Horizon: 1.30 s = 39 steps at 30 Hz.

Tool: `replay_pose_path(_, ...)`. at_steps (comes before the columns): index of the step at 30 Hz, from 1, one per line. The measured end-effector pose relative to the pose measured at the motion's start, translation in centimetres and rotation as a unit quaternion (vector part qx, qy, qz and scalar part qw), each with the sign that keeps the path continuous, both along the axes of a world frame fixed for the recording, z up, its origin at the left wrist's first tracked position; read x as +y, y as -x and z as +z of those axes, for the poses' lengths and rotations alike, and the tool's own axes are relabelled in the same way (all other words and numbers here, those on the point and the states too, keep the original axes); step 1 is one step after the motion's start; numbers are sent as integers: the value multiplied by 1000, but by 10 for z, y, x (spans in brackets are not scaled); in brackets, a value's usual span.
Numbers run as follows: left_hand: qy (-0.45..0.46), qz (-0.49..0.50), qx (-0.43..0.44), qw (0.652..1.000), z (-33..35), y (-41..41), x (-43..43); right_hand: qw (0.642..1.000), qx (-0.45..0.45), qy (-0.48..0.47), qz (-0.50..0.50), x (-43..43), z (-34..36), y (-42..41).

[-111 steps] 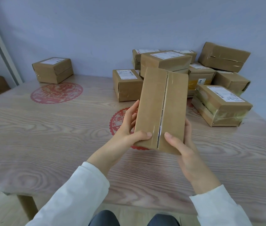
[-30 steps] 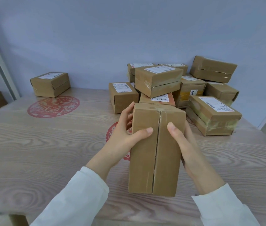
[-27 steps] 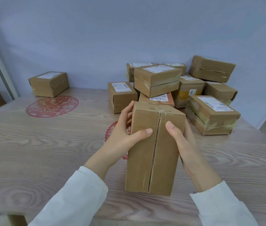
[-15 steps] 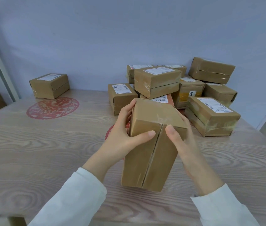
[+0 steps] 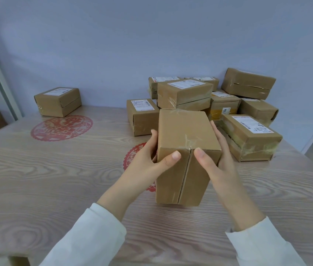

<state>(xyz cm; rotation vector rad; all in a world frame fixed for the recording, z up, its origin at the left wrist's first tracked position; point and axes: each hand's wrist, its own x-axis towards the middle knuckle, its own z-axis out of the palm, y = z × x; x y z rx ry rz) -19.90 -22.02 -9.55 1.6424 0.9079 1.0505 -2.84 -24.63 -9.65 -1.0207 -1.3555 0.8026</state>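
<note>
Both left hand [image 5: 146, 163] & right hand [image 5: 221, 167] squeeze the brown box [image 5: 186, 135] by its sides, thumbs in front, so it stands on end between them, prob. to find its label.

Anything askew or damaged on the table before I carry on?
Yes: the top box at the back right of the pile sits tilted across other boxes, no label showing. The held box, gripped by the left hand and right hand, has wrinkled tape but no visible tear.
</note>
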Motion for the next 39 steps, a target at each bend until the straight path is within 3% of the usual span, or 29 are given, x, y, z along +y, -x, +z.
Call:
replay_pose_path(4, 16, 2, -17, 1000, -1, -1, -1, 999, -33, 17, 11, -1, -8, 0)
replay_pose_path(14, 33, -41, -54, 997, -4, 7, 1, 997, 27, 35, 59, -1, -13, 4)
replay_pose_path(20, 43, -32, -78, 996, -6, 8, 1, 995, 6, 54, 87, -1, -18, 2)
replay_pose_path(35, 38, 12, -80, 996, -11, 3, -2, 996, 71, 38, 31, -1, -21, 11)
replay_pose_path(39, 16, 28, -86, 996, -14, 5, 1, 997, 49, 36, 38, -2, -23, 13)
